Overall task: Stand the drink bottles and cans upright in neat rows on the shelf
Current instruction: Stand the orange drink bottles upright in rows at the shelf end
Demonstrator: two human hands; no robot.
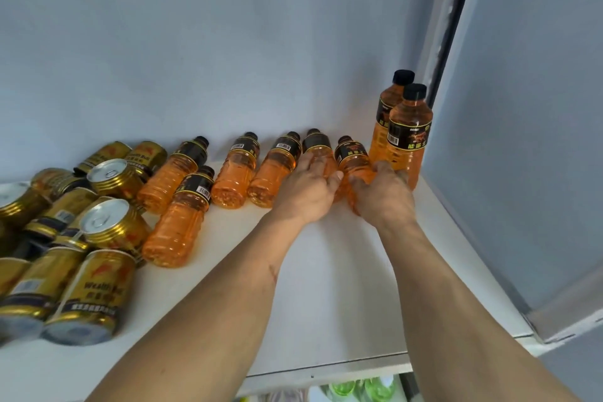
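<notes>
Two orange drink bottles lying on the white shelf (326, 287) are grasped: one (318, 148) by the left hand (308, 191), its neighbour (354, 157) by the right hand (385, 196). Black labels with barcodes and Chinese characters are carried by all the bottles. Two bottles (409, 134) are stood upright at the right wall; four more (228, 173) are laid flat to the left. Gold cans (94, 287), printed "Wealth Bull", are heaped at the far left, mostly on their sides.
</notes>
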